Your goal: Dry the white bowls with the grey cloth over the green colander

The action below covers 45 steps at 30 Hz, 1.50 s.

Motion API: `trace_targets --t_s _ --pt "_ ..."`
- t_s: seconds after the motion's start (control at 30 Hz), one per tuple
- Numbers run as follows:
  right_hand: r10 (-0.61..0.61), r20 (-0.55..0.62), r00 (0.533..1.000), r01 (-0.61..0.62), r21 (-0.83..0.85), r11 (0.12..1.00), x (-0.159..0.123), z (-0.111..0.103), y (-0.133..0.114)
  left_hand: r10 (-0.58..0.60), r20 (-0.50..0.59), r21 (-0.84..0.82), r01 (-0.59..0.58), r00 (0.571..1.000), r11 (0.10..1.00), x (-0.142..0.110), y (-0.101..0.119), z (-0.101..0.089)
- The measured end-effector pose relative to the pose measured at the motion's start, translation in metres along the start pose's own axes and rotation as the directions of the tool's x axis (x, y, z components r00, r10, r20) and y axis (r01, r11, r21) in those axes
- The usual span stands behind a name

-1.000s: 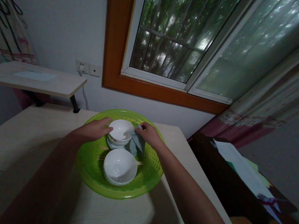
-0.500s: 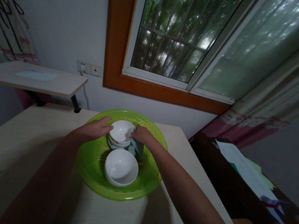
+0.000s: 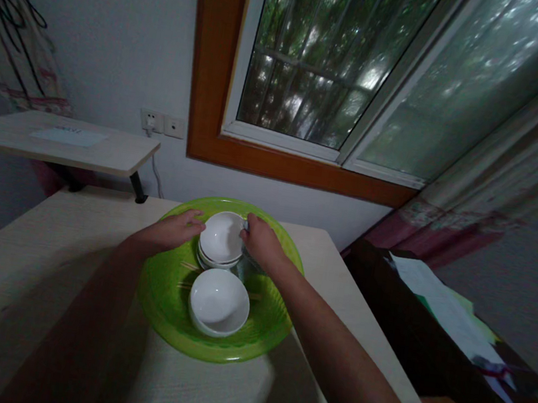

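Observation:
A small white bowl (image 3: 223, 238) tops a short stack inside a green plastic basin (image 3: 206, 352), its inside facing me. My left hand (image 3: 174, 231) grips its left rim, thumb at the edge. At the opposite rim, my right hand (image 3: 263, 241) pinches a grey-green cloth (image 3: 250, 265), mostly hidden under the hand and wrist. Nearer to me in the basin sits a larger white bowl (image 3: 219, 303), touched by neither hand. Thin chopsticks (image 3: 184, 285) lie on the basin floor, partly covered by the bowls.
The basin stands on a pale wooden table (image 3: 179, 393). A raised shelf (image 3: 119, 155) with a paper on it is at the back left. Behind are a wall socket (image 3: 152, 121) and a window (image 3: 319, 67). Papers (image 3: 445, 308) lie on dark furniture at right.
My right hand has shifted slightly up along the bowl's right rim, and less of the cloth shows. The top bowl is tilted a little more toward me. My left hand stays at the left rim.

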State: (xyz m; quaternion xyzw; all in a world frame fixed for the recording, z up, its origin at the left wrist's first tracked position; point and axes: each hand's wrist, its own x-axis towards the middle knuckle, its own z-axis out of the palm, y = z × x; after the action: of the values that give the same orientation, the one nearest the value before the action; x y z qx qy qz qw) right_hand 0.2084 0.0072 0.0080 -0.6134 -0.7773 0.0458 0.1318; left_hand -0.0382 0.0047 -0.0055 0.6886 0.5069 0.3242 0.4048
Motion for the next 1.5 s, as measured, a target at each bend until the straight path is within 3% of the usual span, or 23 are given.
trace_targets --t_s 0.1,0.2,0.3,0.43,0.57,0.7,0.9,1.07,1.17,1.27,1.37,1.5 --pt "0.01 -0.101 0.995 0.002 0.121 0.993 0.0 -0.006 0.005 -0.085 -0.034 -0.042 0.084 0.996 0.996 -0.003 0.012 -0.002" --pt "0.054 -0.185 0.981 0.011 0.332 0.943 -0.001 -0.013 0.011 -0.073 0.032 -0.287 0.079 0.997 0.955 -0.009 0.024 -0.003" --pt "0.087 -0.202 0.975 0.032 0.521 0.853 -0.004 -0.018 0.012 -0.093 0.092 -0.5 0.126 0.991 0.857 -0.017 0.037 -0.002" --pt "0.08 -0.167 0.983 0.048 0.645 0.762 -0.011 -0.021 0.005 -0.051 0.097 -0.619 0.1 0.994 0.779 -0.023 0.047 0.002" --pt "0.099 -0.154 0.983 0.042 0.713 0.7 -0.014 -0.021 0.002 -0.055 0.041 -0.643 0.068 0.998 0.763 -0.019 0.044 0.004" --pt "0.167 -0.17 0.971 0.041 0.811 0.583 -0.011 -0.02 0.011 -0.111 -0.047 -0.646 0.055 0.993 0.762 -0.012 0.035 0.0" --pt "0.362 -0.139 0.922 -0.001 0.933 0.361 -0.011 -0.031 0.028 -0.137 -0.116 -0.554 0.05 0.984 0.831 -0.014 0.035 -0.005" --pt "0.456 -0.154 0.877 0.05 0.972 0.232 -0.011 -0.049 0.02 -0.148 -0.096 -0.431 0.093 0.984 0.898 -0.02 0.043 -0.002" --pt "0.466 -0.164 0.869 0.077 0.977 0.201 -0.009 -0.058 0.007 -0.149 -0.058 -0.391 0.114 0.987 0.913 -0.022 0.049 0.001" --pt "0.424 -0.173 0.889 0.081 0.971 0.227 -0.006 -0.06 -0.01 -0.166 -0.024 -0.39 0.144 0.986 0.909 -0.025 0.057 0.004" --pt "0.331 -0.2 0.922 0.092 0.945 0.313 -0.006 -0.057 -0.027 -0.181 0.009 -0.407 0.169 0.984 0.898 -0.029 0.063 0.006" --pt "0.131 -0.139 0.981 0.072 0.903 0.423 -0.012 -0.052 -0.041 -0.168 0.019 -0.424 0.16 0.986 0.892 -0.029 0.062 0.004"
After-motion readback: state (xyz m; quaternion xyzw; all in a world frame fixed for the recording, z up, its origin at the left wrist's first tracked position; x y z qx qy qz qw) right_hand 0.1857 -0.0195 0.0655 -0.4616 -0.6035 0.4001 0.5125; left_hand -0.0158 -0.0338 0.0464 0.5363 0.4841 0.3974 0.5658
